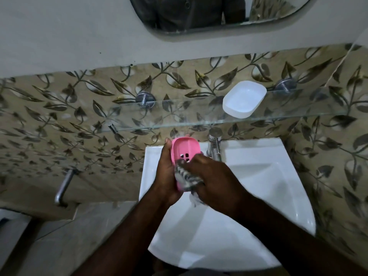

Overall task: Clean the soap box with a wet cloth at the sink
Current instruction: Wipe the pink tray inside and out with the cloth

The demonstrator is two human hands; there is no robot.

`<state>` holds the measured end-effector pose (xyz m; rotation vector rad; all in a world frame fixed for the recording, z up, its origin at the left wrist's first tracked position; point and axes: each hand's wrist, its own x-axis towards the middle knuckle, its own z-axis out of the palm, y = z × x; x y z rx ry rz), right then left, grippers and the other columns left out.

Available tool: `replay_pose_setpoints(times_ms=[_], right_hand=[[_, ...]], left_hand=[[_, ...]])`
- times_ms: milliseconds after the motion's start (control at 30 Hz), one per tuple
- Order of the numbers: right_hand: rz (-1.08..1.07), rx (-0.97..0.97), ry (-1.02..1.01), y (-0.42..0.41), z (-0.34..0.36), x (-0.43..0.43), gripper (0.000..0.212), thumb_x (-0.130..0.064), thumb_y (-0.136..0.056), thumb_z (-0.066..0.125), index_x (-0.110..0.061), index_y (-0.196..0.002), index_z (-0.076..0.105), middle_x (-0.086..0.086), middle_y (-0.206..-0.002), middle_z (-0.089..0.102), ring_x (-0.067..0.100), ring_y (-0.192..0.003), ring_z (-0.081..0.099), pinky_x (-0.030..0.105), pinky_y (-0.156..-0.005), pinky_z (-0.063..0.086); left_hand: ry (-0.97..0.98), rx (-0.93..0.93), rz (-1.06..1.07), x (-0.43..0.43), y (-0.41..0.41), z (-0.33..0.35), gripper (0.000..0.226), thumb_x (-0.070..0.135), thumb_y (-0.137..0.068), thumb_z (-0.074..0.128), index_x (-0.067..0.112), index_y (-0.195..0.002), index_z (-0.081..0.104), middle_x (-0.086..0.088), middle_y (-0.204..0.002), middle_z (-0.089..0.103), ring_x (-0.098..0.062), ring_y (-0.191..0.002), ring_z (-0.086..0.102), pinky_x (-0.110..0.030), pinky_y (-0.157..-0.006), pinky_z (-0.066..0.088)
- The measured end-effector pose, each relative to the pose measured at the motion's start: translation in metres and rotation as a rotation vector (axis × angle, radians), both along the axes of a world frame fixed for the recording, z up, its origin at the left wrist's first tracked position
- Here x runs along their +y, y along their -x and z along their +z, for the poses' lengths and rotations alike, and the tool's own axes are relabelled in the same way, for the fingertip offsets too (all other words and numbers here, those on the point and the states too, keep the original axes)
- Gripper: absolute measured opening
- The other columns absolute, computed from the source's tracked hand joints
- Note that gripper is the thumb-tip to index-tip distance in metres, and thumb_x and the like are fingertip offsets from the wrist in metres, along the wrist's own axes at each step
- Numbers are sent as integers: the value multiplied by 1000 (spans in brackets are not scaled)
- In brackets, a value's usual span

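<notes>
My left hand (166, 172) grips a pink soap box tray (184, 149) with drain holes, holding it upright over the left part of the white sink (258, 196). My right hand (213, 180) holds a grey patterned wet cloth (187, 179) and presses it against the lower inside of the pink tray. The cloth hides the tray's lower half. A white soap box part (244, 99) lies open side up on the glass shelf (179, 116) above the sink.
A chrome tap (214, 145) stands at the back of the sink, just right of my hands. A metal wall tap (63, 188) sticks out at the left. A mirror (199, 12) hangs above on the wall with leaf-patterned tiles.
</notes>
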<state>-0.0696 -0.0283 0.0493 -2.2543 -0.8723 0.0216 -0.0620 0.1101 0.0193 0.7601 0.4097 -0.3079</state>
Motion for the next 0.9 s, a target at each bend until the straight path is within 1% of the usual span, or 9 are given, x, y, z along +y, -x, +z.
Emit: replay_pose_setpoints(times_ms=[67, 133, 200, 267, 433, 567, 733, 833, 900], right_hand=[[100, 44, 129, 2, -5, -14, 45, -23, -72, 56, -32, -116, 64, -1, -99, 62, 26, -91, 63, 36, -72, 52], [-11, 26, 163, -6, -10, -21, 33, -30, -75, 58, -30, -106, 68, -2, -96, 64, 24, -90, 64, 32, -72, 50], [-280, 64, 1, -18, -8, -20, 17, -32, -81, 63, -21, -93, 69, -1, -87, 67, 22, -82, 64, 31, -69, 48], [-468, 106, -240, -23, -3, -15, 11, -29, -84, 65, -18, -87, 67, -3, -80, 67, 18, -75, 63, 29, -65, 46], [-117, -251, 16, -8, -9, -2, 45, -20, -74, 45, -19, -112, 69, 3, -101, 67, 25, -84, 64, 29, -65, 51], [-226, -506, 98, -30, -17, -15, 34, -18, -79, 53, -19, -108, 70, 5, -94, 66, 27, -81, 62, 30, -56, 47], [-468, -293, 191, -30, -12, -4, 17, -22, -82, 62, -22, -100, 64, 1, -89, 60, 26, -74, 65, 28, -51, 42], [-506, -93, 232, -21, -17, -5, 11, -23, -87, 55, -19, -96, 59, 3, -99, 63, 31, -87, 65, 34, -65, 46], [-496, 23, 191, -15, -25, -10, 10, -30, -87, 56, -20, -90, 59, 3, -94, 67, 30, -88, 64, 34, -70, 47]], left_hand=[[-36, 17, 22, 3, -2, -3, 82, 73, -82, 42, 0, -113, 64, -18, -93, 71, -29, -83, 67, -41, -82, 52], [-55, 36, 41, -1, -3, -1, 73, 71, -84, 41, 6, -107, 66, -16, -92, 72, -29, -83, 67, -44, -85, 51], [-89, 25, 55, -7, -5, 2, 61, 67, -90, 37, 15, -102, 66, -8, -90, 73, -24, -81, 70, -41, -78, 55], [-40, 13, 14, -12, -6, 3, 66, 67, -91, 33, 13, -103, 71, -9, -95, 75, -24, -84, 73, -37, -74, 59], [-13, 14, -46, -15, -2, -2, 72, 65, -90, 35, 10, -74, 78, -14, -81, 74, -25, -75, 72, -33, -69, 59], [-200, -9, -19, -21, -1, 0, 59, 58, -95, 35, 12, -108, 70, -15, -108, 72, -25, -94, 70, -37, -82, 54], [-374, -83, -21, -19, -6, 3, 69, 71, -86, 40, 17, -119, 67, -16, -118, 68, -32, -112, 64, -47, -99, 48], [-441, -81, -19, -24, 3, -1, 59, 65, -91, 37, 22, -103, 75, -15, -109, 72, -31, -103, 68, -43, -92, 52], [-444, -96, -29, -28, 9, -6, 55, 58, -95, 34, 20, -105, 73, -12, -104, 74, -26, -99, 70, -36, -84, 54]])
